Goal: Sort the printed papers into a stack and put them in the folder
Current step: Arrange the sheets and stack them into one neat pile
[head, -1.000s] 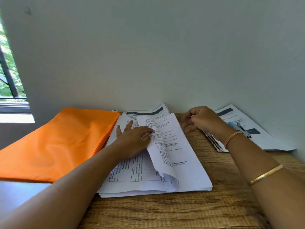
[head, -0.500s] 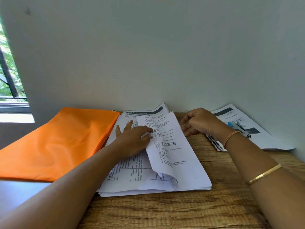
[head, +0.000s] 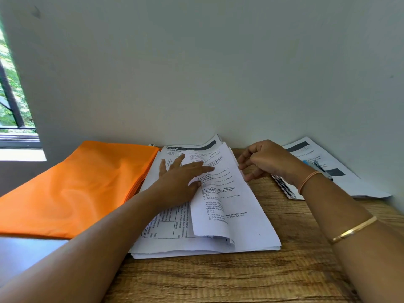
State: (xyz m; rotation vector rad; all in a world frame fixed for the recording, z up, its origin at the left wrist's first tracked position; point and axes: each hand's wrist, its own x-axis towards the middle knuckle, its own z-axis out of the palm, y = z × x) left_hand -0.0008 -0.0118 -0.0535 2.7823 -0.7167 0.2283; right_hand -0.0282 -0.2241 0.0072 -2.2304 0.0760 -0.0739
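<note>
A stack of printed papers [head: 244, 226] lies on the wooden desk, its far end against the wall. Its top sheet [head: 214, 215] is folded over lengthwise from the left, uncovering a page with a table. My left hand [head: 181, 180] lies on the stack with straight fingers and presses the upper part of the folded sheet. My right hand [head: 262, 162] hovers at the stack's far right edge, its fingers loosely curled and the fingertips close to the paper's edge. The orange folder [head: 76, 189] lies flat to the left, touching the stack.
A second pile of printed papers [head: 349, 182] lies at the far right against the wall, with a blue-capped pen [head: 317, 166] on it. The grey wall stands right behind the desk. A window is at the far left. Bare wooden desk [head: 218, 278] lies in front of the stack.
My left hand has straightened its fingers and slid them right over the folded sheet, flattening it. My right hand has moved slightly left towards the stack's edge.
</note>
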